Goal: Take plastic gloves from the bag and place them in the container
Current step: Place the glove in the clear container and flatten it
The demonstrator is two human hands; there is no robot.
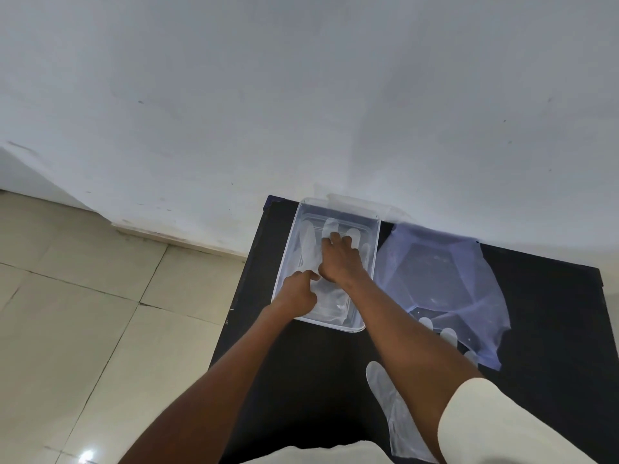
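Head view of a black table (552, 313) set against a white wall (301, 95), with tiled floor (83, 296) at 9 o'clock. A clear rectangular container (290, 249) stands on the table near the wall. Both hands reach into it. The right hand (340, 259) lies palm down on a plastic glove (306, 242) spread flat in the container, its fingers bent and loosely spread, pressing on the glove; the glove's fingers point toward 12 o'clock, past the fingertips. The left hand (298, 291) rests at the container's 7 o'clock corner, most fingers curled in, with one finger extended toward the base of the right hand and touching the glove; whether it pinches the plastic cannot be told. Just beside the container, at its 3 o'clock, lies the thin, translucent bag (445, 279), crumpled and flattened on the table. More glove fingers (449, 336) show at the bag's 6 o'clock edge, partly behind the right forearm. A loose glove (385, 393) lies flat on the table at 5 o'clock from the container, close to the person's pale sleeve (485, 420).
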